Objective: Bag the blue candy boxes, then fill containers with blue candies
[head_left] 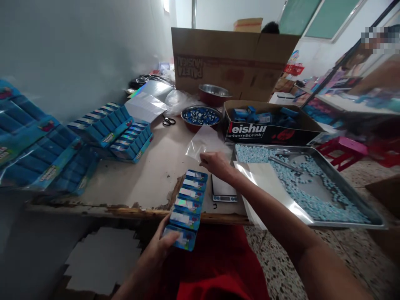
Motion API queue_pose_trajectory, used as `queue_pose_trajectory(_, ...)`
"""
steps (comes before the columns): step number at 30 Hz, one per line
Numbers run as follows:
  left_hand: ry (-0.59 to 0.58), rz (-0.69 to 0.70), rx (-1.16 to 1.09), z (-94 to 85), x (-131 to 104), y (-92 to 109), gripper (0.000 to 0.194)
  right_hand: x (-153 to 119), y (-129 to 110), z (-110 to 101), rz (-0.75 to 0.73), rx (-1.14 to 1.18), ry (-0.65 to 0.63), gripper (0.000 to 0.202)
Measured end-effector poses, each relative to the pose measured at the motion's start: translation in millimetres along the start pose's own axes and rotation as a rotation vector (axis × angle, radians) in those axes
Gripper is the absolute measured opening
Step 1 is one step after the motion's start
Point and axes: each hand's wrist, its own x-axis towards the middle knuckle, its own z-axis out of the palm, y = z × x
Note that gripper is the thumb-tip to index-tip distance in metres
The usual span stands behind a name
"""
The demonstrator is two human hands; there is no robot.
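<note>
My left hand [162,243] grips the near end of a row of small blue boxes [187,204], its thumb on the nearest one. The row tilts over the table's front edge, with pale labels and cartoon print facing up. My right hand [217,164] is closed in a pinch at the lower edge of a clear plastic sheet [204,141], just beyond the row's far end. Part of the sheet is hidden behind my fingers. Below that wrist lies a small digital scale [225,193], partly covered by my arm.
Display packs of blue boxes [120,125] stand at left, some plastic-wrapped [40,146]. Black scissors [168,121], a bowl of blue-and-white pieces [200,116] and a carton of blue packets [262,132] are behind. At right are a metal tray of pale-blue pieces [346,183] and plastic sheets [265,183].
</note>
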Motion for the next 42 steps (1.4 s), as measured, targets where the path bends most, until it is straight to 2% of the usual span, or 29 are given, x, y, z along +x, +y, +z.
queue_pose_trajectory(5, -0.138, -0.08, 0.001, -16.2, -26.9, -27.2, 0.118, -3.8, -7.1, 21.9, -0.094, 0.031, -0.042, 0.014)
queue_pose_trajectory(7, -0.203, -0.095, 0.051, -27.8, -32.2, -28.4, 0.12, -4.3, -12.5, 29.3, -0.151, 0.027, -0.058, 0.013)
queue_pose_trajectory(9, -0.267, -0.091, 0.151, -40.9, -29.4, -16.4, 0.118, -1.4, -18.6, 35.8, -0.196, 0.017, -0.09, 0.014)
queue_pose_trajectory(11, -0.291, -0.049, 0.312, -50.5, -19.0, 9.9, 0.1, 4.2, -23.9, 42.4, -0.22, 0.009, -0.145, 0.015)
queue_pose_trajectory(12, -0.251, 0.009, 0.425, -52.3, -11.1, 27.3, 0.085, 7.4, -25.9, 45.8, -0.222, 0.005, -0.177, 0.015)
queue_pose_trajectory(14, -0.036, 0.246, 0.714, -48.4, 10.5, 65.6, 0.052, 13.6, -28.7, 52.2, -0.217, 0.001, -0.241, 0.015)
queue_pose_trajectory(16, 0.209, 0.651, 0.999, -35.8, 41.2, 100.6, 0.031, 18.3, -30.4, 56.7, -0.205, 0.006, -0.301, 0.015)
queue_pose_trajectory(17, 0.237, 0.856, 1.125, -27.8, 59.6, 114.5, 0.027, 20.1, -31.0, 57.9, -0.197, 0.013, -0.329, 0.014)
queue_pose_trajectory(18, 0.204, 1.012, 1.256, -19.7, 79.1, 125.2, 0.027, 21.4, -31.4, 58.6, -0.185, 0.022, -0.352, 0.013)
queue_pose_trajectory(19, 0.148, 1.111, 1.373, -12.3, 98.8, 132.7, 0.03, 22.3, -31.4, 59.0, -0.174, 0.035, -0.368, 0.011)
queue_pose_trajectory(20, 0.06, 1.151, 1.475, -6.2, 117.6, 137.3, 0.028, 22.9, -31.2, 59.3, -0.164, 0.051, -0.375, 0.01)
queue_pose_trajectory(22, -0.076, 1.109, 1.618, 1.2, 148.3, 140.0, 0.022, 22.9, -29.3, 60.8, -0.142, 0.082, -0.378, 0.009)
queue_pose_trajectory(24, -0.113, 1.011, 1.676, 2.9, 167.3, 138.8, 0.027, 21.9, -25.6, 64.3, -0.121, 0.12, -0.379, 0.006)
queue_pose_trajectory(28, -0.193, 0.737, 1.63, 3.4, 177.9, 135.7, 0.023, 14.9, -15.4, 71.7, -0.09, 0.278, -0.376, 0.011)
queue_pose_trajectory(30, -0.196, 0.676, 1.571, 7.0, 175.8, 132.6, 0.021, 7.2, -11.6, 70.6, -0.06, 0.307, -0.383, 0.016)
queue_pose_trajectory(31, -0.152, 0.706, 1.553, 9.4, 173.7, 129.9, 0.02, 2.0, -10.6, 68.2, -0.043, 0.275, -0.387, 0.017)
queue_pose_trajectory(34, -0.034, 0.936, 1.565, 13.7, 165.1, 117.7, 0.024, -18.2, -11.3, 55.7, -0.033, 0.062, -0.396, 0.012)
queue_pose_trajectory(37, -0.048, 1.12, 1.573, 8.7, 158.1, 104.6, 0.032, -38.5, -16.6, 42.2, -0.049, -0.075, -0.43, 0.019)
queue_pose_trajectory(39, -0.08, 1.149, 1.59, 2.1, 156.1, 99.0, 0.031, -47.5, -20.8, 36.4, -0.019, -0.071, -0.484, 0.021)
queue_pose_trajectory(42, -0.089, 1.073, 1.662, -5.3, 155.1, 98.0, 0.025, -53.0, -25.3, 34.4, 0.078, 0.003, -0.576, 0.018)
